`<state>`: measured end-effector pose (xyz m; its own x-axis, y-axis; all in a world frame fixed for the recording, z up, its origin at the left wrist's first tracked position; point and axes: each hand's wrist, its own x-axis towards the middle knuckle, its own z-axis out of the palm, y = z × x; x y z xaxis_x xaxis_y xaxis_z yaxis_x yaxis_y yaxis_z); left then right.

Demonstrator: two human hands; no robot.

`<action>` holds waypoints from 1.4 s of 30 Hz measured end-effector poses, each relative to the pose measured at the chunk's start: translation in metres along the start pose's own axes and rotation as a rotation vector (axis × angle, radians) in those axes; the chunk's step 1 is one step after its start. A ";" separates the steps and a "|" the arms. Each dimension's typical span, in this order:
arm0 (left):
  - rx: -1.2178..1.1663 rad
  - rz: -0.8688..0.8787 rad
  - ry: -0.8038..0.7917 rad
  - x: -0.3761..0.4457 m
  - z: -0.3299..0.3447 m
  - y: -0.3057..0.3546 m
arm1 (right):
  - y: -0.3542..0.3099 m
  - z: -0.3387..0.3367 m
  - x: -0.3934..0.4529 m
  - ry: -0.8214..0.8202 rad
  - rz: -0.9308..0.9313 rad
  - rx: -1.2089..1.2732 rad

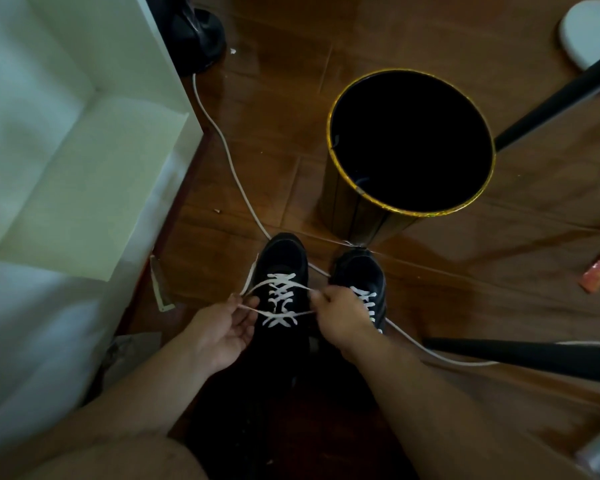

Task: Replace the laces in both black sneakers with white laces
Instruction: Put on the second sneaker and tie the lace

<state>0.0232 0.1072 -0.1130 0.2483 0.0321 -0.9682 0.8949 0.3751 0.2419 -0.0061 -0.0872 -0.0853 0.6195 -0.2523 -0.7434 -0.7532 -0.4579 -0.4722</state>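
the left hand [227, 332] sits palm-up just beside the left flank of the left sneaker [284, 271], its thumb and fingertips pinching one free end of the white lace [280, 299]; the right hand [340, 317] mirrors it on the shoe's other flank, knuckles up, fingers curled round the other end. between them the two ends run nearly crosswise over the tongue, at right angles to the shoe's long axis, which points away from the person toward the black bin [409, 143]. the crossings below look fully threaded, so the step in hand seems to be drawing the ends tight or starting the knot. that move turns on the pull going outward, left and right, evenly from both sides; each hand is equally near the eyelets. the right sneaker [361, 275] stands just beside, partly behind the right hand, its white lacing already in. both shoes rest on the wooden floor [465, 289], over a thin white cord [229, 157].
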 end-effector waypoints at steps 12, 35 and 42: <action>1.171 0.606 -0.322 -0.025 0.029 0.001 | -0.023 -0.038 -0.009 -0.134 0.267 1.361; 0.626 0.290 -0.336 -0.011 0.024 0.003 | 0.008 0.055 -0.007 0.004 -0.204 0.230; 0.567 0.271 -0.396 -0.010 0.022 0.003 | 0.016 0.068 0.000 0.157 -0.419 -0.167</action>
<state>0.0317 0.0879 -0.1014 0.5068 -0.3211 -0.8000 0.8108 -0.1378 0.5689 -0.0330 -0.0368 -0.1247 0.8980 -0.1360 -0.4185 -0.3931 -0.6753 -0.6240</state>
